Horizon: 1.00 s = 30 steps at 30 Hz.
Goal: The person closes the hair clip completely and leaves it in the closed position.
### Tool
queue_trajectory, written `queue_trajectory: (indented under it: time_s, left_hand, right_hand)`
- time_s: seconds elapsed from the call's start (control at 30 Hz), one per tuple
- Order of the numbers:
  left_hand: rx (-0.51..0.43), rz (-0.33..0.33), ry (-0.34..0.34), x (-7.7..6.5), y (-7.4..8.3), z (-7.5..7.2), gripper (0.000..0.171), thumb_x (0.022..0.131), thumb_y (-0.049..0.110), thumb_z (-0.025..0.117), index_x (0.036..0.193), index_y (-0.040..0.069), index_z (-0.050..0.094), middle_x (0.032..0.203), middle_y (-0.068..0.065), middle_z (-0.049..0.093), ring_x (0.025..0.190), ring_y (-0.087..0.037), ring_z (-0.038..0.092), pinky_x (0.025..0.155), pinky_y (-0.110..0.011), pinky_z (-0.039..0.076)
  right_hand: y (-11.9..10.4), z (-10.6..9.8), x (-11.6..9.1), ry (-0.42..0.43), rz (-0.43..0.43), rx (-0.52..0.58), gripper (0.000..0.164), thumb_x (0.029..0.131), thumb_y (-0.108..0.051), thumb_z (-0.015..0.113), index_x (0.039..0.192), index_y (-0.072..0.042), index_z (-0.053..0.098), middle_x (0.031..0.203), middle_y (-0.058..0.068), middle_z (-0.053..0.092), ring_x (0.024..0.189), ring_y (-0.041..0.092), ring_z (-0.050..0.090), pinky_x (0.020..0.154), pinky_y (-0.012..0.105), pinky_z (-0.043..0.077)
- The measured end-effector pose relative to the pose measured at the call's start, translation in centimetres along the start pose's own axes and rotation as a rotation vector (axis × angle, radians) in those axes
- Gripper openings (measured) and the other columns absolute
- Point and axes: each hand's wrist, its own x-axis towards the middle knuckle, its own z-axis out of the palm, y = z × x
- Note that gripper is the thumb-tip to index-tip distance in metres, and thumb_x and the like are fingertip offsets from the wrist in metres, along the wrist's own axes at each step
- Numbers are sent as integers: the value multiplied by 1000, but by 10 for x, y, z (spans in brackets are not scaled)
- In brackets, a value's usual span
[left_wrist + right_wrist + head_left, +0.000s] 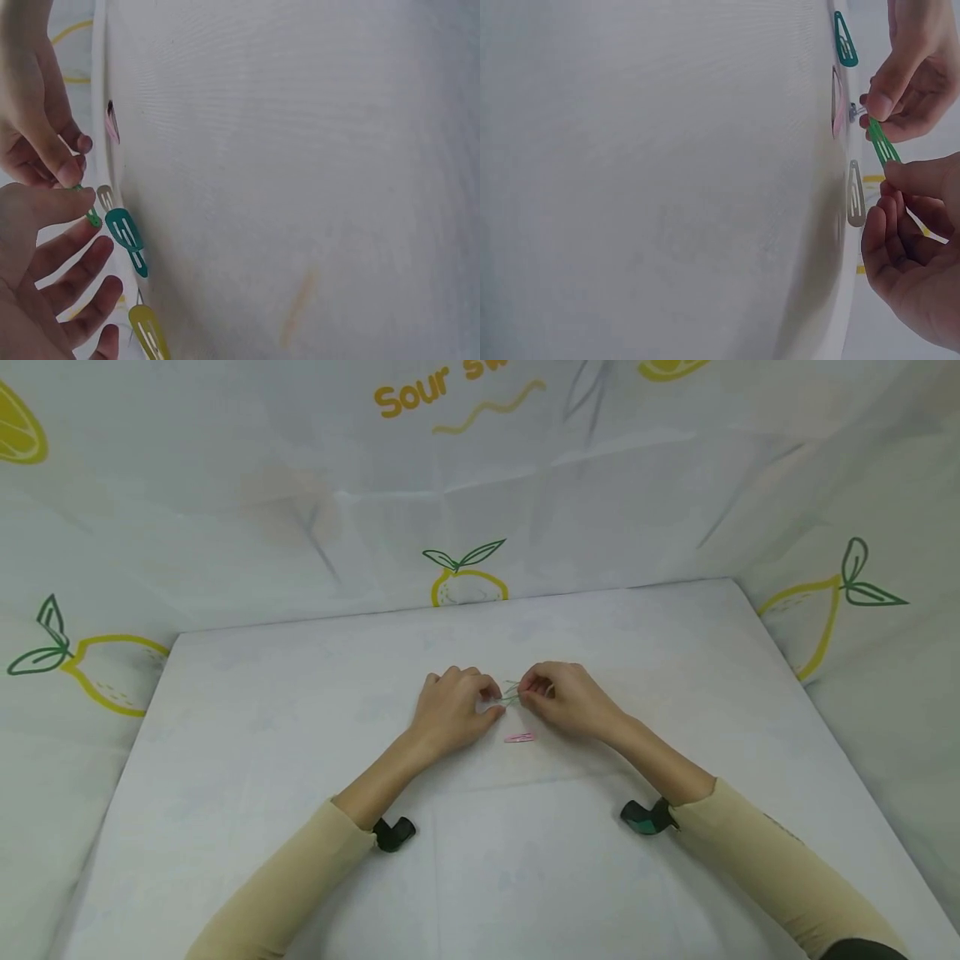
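Near the middle of the table, both hands meet at a green snap hair clip (885, 144). My left hand (455, 710) pinches one end of it between thumb and forefinger, its other fingers spread. The opposite end is pinched by my right hand (567, 700). Close to the left fingertips is a small silver metal piece (855, 112), its kind unclear. Around the fingers appear a beige hair clip (856, 196), a teal hair clip (124, 229) overlapping another, and a yellow hair clip (146, 330). Whether these touch the table or hang, I cannot tell.
A pink hair clip (520, 737) lies on the white-covered table (300, 693), nearer to me than the hands. A white curtain (225, 552) printed with lemons encloses the table's back and sides. Dark wrist cameras (395, 834) sit below the forearms.
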Motion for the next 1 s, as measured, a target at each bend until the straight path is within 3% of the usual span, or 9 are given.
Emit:
queue_trajectory:
  time_s: [0.13,0.5,0.7,1.0]
  left_hand:
    - [-41,7,1,0,-1,-2,19,95,37,83,107,22,82,104,5,79,99,-22,68,87,-47,48]
    - [-300,10,23,-1,-11,-9,19,92,31,87,106,20,82,106,2,81,100,-21,71,93,-45,54]
    - [-373,48,51,-3,-15,-8,17,95,26,85,107,15,81,104,-1,80,100,-22,71,93,-39,57]
    - [-461,88,109,-5,-16,-9,11,96,19,84,104,12,82,100,-3,81,97,-24,70,91,-42,58]
  right_hand:
    - [-2,-2,-1,21,-5,5,4,100,-6,73,101,-6,78,95,7,77,87,18,68,84,35,58]
    - [-5,-5,-4,79,-43,46,3,100,-5,75,102,-6,78,97,8,78,89,19,69,84,37,60]
    - [-7,-4,-5,105,-62,63,4,100,-5,76,103,-5,78,98,8,79,89,20,70,85,40,61]
    - [-9,-7,-8,110,-83,98,5,100,-6,76,105,-5,77,100,9,79,92,21,71,88,45,62]
